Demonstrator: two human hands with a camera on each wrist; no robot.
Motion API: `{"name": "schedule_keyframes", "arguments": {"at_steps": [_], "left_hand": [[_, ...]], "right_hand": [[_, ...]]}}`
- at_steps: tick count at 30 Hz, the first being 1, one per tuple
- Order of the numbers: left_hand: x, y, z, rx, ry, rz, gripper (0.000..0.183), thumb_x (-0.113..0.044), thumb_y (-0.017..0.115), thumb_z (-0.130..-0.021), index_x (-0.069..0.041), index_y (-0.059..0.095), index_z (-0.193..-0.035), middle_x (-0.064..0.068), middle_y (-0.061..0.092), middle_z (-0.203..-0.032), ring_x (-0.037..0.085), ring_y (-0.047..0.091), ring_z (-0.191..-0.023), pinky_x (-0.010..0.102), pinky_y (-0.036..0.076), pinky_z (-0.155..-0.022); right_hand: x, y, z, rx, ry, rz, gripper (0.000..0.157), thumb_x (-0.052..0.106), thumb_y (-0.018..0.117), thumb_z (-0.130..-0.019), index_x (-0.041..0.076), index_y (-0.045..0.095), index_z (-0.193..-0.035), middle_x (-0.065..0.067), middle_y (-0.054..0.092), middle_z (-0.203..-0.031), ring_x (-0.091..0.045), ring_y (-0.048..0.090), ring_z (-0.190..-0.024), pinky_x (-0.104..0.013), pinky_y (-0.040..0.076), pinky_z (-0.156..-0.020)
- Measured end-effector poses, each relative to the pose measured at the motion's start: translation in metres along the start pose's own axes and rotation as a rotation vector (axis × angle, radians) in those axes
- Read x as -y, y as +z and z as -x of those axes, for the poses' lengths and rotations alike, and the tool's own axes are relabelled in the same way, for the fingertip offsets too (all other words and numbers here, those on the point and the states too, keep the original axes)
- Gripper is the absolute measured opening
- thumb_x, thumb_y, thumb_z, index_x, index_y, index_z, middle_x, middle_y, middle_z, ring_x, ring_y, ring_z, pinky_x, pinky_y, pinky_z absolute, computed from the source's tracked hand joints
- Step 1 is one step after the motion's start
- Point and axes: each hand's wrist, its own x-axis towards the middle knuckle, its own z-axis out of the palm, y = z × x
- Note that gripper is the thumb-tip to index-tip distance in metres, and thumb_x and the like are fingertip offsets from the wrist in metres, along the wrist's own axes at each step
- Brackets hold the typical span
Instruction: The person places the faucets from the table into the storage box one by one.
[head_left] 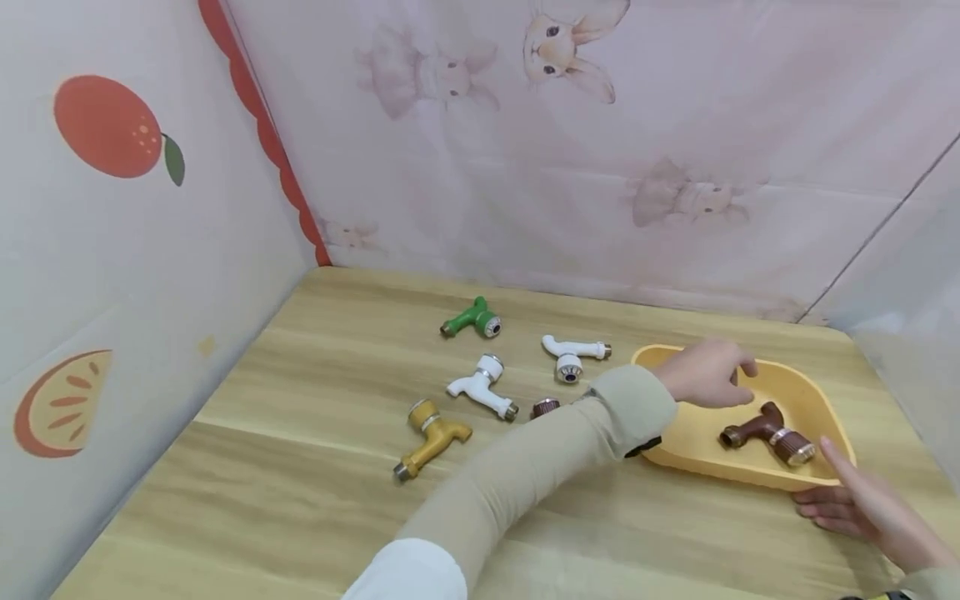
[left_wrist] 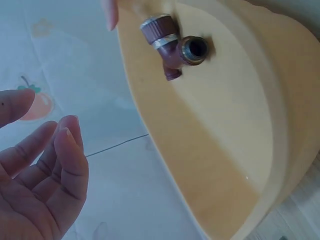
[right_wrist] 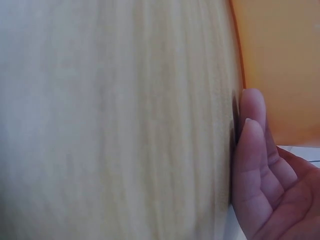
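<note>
My left hand [head_left: 708, 372] hovers over the yellow plastic basin [head_left: 821, 408], fingers loosely bent with nothing between them. In the left wrist view its thumb and fingertips stand apart. Inside the basin lies a dark brown tap [head_left: 768, 431] with a ribbed knob and metal thread. At the near right corner of the basin, my right hand [head_left: 862, 504] has its fingers straight along the outer wall, low by the table, and the thumb raised at the rim. Fingers [right_wrist: 252, 155] of that hand lie against the basin's side in the right wrist view.
Left of the basin lie a green tap [head_left: 472, 317], a white tap [head_left: 573, 354], another white tap [head_left: 483, 387] and a mustard-yellow tap [head_left: 431, 437]. A brown knob [head_left: 546, 407] shows beyond my left sleeve [head_left: 517, 479], which hides the rest. Printed walls enclose the wooden table [head_left: 285, 467].
</note>
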Motion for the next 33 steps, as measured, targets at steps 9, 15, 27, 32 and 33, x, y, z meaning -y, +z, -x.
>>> {"name": "schedule_keyframes", "arguments": {"at_steps": [9, 15, 27, 32, 33], "left_hand": [[0.005, -0.001, 0.028, -0.027, 0.096, -0.001, 0.033, -0.028, 0.058, -0.088, -0.019, 0.058, -0.12, -0.014, 0.056, -0.082, -0.005, 0.05, -0.07, 0.008, 0.038, -0.062], [0.019, -0.007, 0.047, -0.047, 0.121, 0.005, 0.034, -0.028, 0.058, -0.089, -0.017, 0.057, -0.121, -0.013, 0.057, -0.087, -0.004, 0.051, -0.071, 0.009, 0.037, -0.063], [0.051, -0.036, 0.082, -0.168, 0.167, 0.179, 0.032, -0.017, 0.059, -0.088, -0.006, 0.057, -0.118, -0.005, 0.061, -0.084, 0.002, 0.055, -0.068, 0.009, 0.041, -0.065], [0.058, -0.04, 0.092, -0.204, 0.189, 0.171, 0.031, -0.016, 0.06, -0.088, -0.005, 0.058, -0.117, -0.004, 0.061, -0.086, 0.002, 0.054, -0.067, 0.009, 0.042, -0.064], [0.059, -0.04, 0.094, -0.21, 0.198, 0.159, 0.031, -0.016, 0.06, -0.088, -0.005, 0.058, -0.117, -0.003, 0.061, -0.087, 0.002, 0.054, -0.066, 0.009, 0.042, -0.063]], "right_hand": [[-0.004, -0.001, 0.004, 0.002, -0.007, 0.005, 0.094, 0.059, 0.005, -0.091, -0.026, -0.019, -0.125, -0.028, 0.06, -0.102, -0.028, 0.062, -0.091, -0.039, 0.05, -0.079], [-0.003, 0.0, 0.004, 0.003, -0.004, 0.013, 0.093, 0.059, 0.005, -0.091, -0.023, -0.023, -0.125, -0.027, 0.06, -0.102, -0.028, 0.061, -0.091, -0.039, 0.05, -0.079], [0.002, 0.001, 0.0, -0.015, -0.012, 0.018, 0.094, 0.06, 0.006, -0.091, -0.023, -0.02, -0.126, -0.026, 0.06, -0.102, -0.028, 0.062, -0.091, -0.039, 0.05, -0.079], [0.0, 0.001, 0.0, -0.015, -0.013, 0.014, 0.093, 0.06, 0.006, -0.091, -0.021, -0.023, -0.126, -0.027, 0.06, -0.102, -0.029, 0.062, -0.091, -0.039, 0.05, -0.079], [-0.001, 0.001, 0.0, -0.013, -0.011, 0.01, 0.093, 0.06, 0.006, -0.091, -0.021, -0.024, -0.126, -0.028, 0.06, -0.103, -0.029, 0.062, -0.091, -0.039, 0.05, -0.079]]}}
